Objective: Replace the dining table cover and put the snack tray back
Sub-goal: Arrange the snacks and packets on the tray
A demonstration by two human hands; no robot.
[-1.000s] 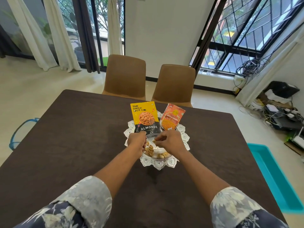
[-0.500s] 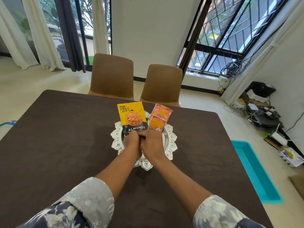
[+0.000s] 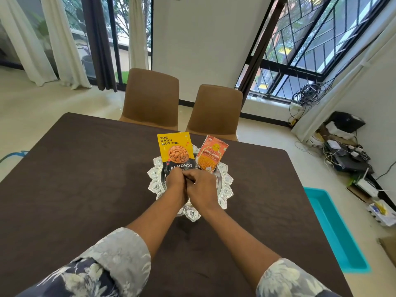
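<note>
Snack tray [image 3: 225,185], silver with a lacy rim, sits near the middle of the bench [image 3: 75,179], on the dark brown cover [image 3: 107,211]. The cover looks flat and smooth, so I think that part is done, and the tray seems to be back too. A yellow almonds bag [image 3: 174,150] and an orange snack pack [image 3: 211,154] stand at the far side of the tray. Left hand [image 3: 175,182] and right hand [image 3: 202,186] are pressed together over the tray. Both sets of fingers are curled in, but I cannot tell what they hold. Two brown chairs [image 3: 151,97] wait past the bench.
</note>
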